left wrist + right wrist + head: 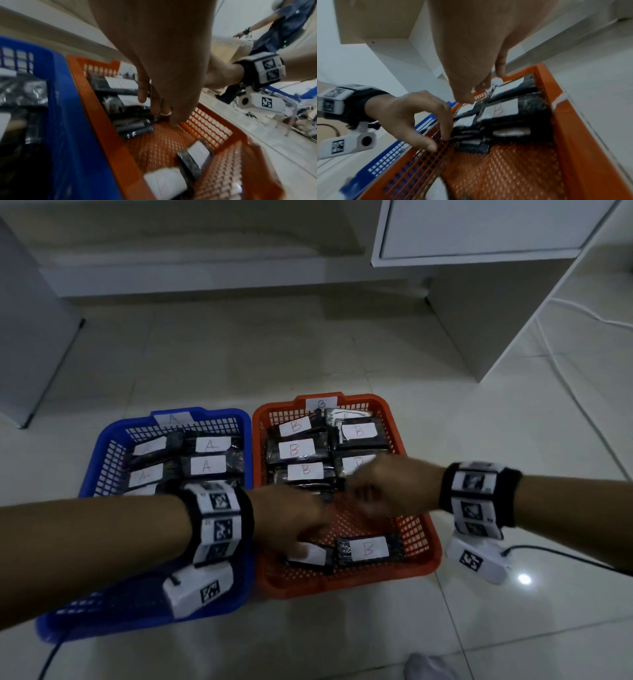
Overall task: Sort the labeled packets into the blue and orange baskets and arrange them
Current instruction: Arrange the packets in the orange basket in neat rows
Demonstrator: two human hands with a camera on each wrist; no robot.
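Observation:
The blue basket (99,453) on the left holds dark packets with white A labels (207,465). To its right, the orange basket (424,542) has rows of B packets (296,450) at its far end. A single B packet (368,549) and another packet (308,554) lie at its near end. Both hands hover over the orange basket's middle and are blurred. My left hand (294,518) hangs with loose fingers (154,108) above the packet rows and holds nothing. My right hand (380,491) points relaxed fingers (465,97) down at the rows, also empty.
The baskets stand side by side on a tiled floor. A white cabinet (479,231) stands at the back right and grey furniture (30,337) at the left. A white cable (582,313) and a black cable (561,553) run along the right. Another person (283,20) stands farther off.

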